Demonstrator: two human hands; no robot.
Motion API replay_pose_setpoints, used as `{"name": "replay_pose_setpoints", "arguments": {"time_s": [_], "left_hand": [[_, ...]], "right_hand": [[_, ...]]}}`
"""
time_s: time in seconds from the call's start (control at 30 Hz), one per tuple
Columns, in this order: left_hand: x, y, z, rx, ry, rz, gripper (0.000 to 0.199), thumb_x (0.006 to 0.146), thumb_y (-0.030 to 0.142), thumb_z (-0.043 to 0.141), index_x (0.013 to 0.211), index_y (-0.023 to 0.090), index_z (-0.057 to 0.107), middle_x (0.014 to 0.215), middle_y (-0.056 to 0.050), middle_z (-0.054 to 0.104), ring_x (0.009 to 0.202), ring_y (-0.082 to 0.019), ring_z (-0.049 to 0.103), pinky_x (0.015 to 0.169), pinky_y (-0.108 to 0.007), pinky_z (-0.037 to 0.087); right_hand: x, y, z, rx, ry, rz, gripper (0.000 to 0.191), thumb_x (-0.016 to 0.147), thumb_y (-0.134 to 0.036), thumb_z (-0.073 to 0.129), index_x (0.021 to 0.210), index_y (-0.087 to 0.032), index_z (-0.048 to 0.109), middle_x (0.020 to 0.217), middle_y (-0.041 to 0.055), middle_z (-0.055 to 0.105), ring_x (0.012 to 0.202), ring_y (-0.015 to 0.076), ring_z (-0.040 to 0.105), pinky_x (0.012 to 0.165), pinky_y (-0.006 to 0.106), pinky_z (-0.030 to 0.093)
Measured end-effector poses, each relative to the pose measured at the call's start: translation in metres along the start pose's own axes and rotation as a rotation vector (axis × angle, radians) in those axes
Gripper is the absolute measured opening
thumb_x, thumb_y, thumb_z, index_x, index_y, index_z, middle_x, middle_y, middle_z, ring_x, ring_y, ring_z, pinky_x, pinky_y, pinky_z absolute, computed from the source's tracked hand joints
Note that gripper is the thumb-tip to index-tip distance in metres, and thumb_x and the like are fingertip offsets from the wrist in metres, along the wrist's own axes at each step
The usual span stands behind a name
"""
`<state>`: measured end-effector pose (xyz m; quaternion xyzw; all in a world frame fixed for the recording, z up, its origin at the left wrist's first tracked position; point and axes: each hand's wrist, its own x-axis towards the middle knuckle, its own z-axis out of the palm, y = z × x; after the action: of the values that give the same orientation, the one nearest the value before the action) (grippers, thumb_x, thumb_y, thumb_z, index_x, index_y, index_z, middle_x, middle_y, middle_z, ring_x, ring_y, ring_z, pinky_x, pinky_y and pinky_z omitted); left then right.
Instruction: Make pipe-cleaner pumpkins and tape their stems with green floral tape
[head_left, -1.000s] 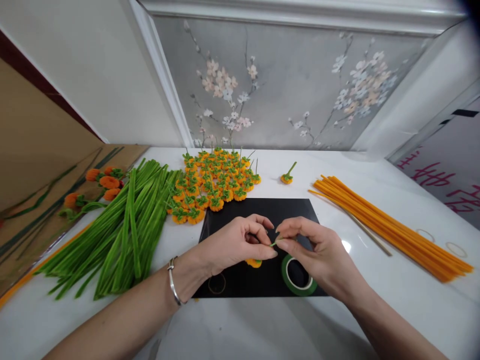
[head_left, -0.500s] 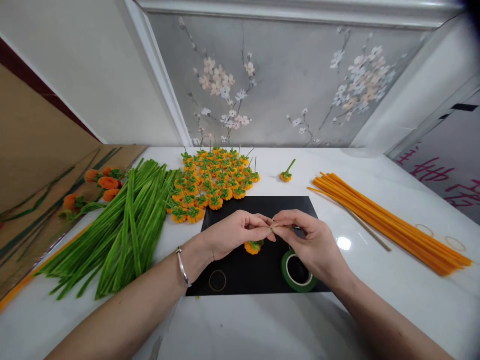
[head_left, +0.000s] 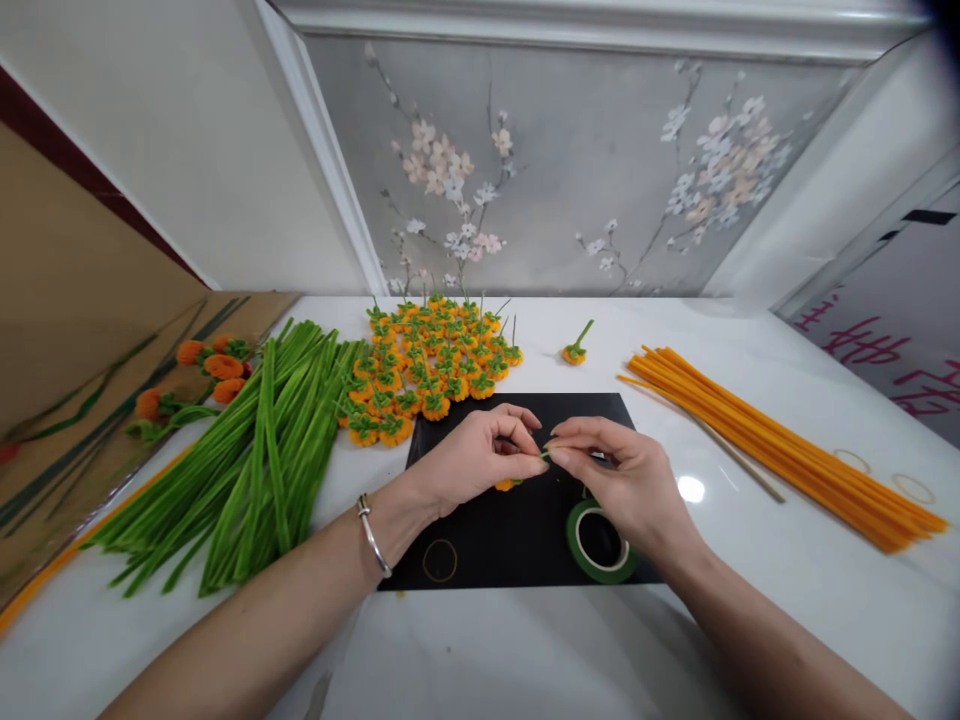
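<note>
Strip (head_left: 545, 455), thin and green: bridging two sets of fingertips above the black mat (head_left: 495, 550); using this spot as clock centre. Long axis: running roughly nine to three, rising slightly toward the right. Ends: disappearing into fingers, so full length not showing.

Left hand (head_left: 484, 455), at nine: pinching the strip between thumb and index finger, remaining fingers curling loosely. Right hand (head_left: 622, 470), at three: pinching the other end, thumb against index finger. Nearer hand: neither, both touching.

Orange bloom (head_left: 508, 485), near eight: showing just beneath the left hand, mostly hiding behind it; cannot tell whether joining the strip.

Tape roll (head_left: 576, 550), green, at five: lying flat on the mat, partly hiding under the right hand, framing dark mat within its ring. Rubber band (head_left: 424, 562), between seven and eight: lying flat on the mat.

Farther out, on the white tabletop (head_left: 465, 650): flower cluster (head_left: 427, 360) at ten, crowding together, stems pointing up. Lone flower (head_left: 574, 354) between twelve and one: resting apart, stem leaning toward one. Green stems (head_left: 247, 460) at nine: lying piled. Orange stems (head_left: 780, 445) at three: lying bundled, beige stick (head_left: 739, 465) just beside. Containers: none showing.
</note>
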<state>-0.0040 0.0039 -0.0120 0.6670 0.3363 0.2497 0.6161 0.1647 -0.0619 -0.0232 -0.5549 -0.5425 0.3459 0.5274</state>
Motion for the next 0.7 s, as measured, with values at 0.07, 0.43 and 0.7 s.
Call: {"name": "replay_pose_setpoints", "arguments": {"time_s": [0.07, 0.43, 0.7], "left_hand": [[-0.001, 0.001, 0.003, 0.117, 0.051, 0.049, 0.007, 0.068, 0.018, 0.071, 0.067, 0.013, 0.066, 0.112, -0.007, 0.052, 0.085, -0.015, 0.058, 0.074, -0.029, 0.046], [-0.007, 0.010, 0.007, 0.209, -0.035, 0.025, 0.022, 0.084, 0.032, 0.058, 0.080, 0.015, 0.070, 0.108, -0.006, 0.060, 0.084, -0.015, 0.058, 0.072, -0.027, 0.045], [-0.004, 0.006, 0.003, 0.097, -0.030, -0.009, 0.013, 0.078, 0.023, 0.065, 0.071, 0.015, 0.072, 0.110, -0.008, 0.057, 0.104, -0.020, 0.056, 0.087, -0.030, 0.042]], "right_hand": [[0.001, 0.001, 0.001, 0.025, 0.003, 0.022, 0.017, 0.073, -0.029, 0.070, 0.085, -0.018, 0.069, 0.079, 0.0048, 0.072, 0.072, 0.0191, 0.068, 0.067, 0.031, 0.053], [0.002, 0.006, -0.001, 0.178, -0.018, 0.060, 0.018, 0.074, -0.031, 0.071, 0.087, -0.019, 0.068, 0.078, 0.0034, 0.072, 0.071, 0.0164, 0.066, 0.065, 0.028, 0.051], [0.000, 0.001, -0.001, 0.111, -0.012, 0.077, 0.022, 0.073, -0.029, 0.071, 0.092, -0.019, 0.066, 0.079, 0.0040, 0.074, 0.074, 0.0185, 0.068, 0.071, 0.031, 0.052]]}}
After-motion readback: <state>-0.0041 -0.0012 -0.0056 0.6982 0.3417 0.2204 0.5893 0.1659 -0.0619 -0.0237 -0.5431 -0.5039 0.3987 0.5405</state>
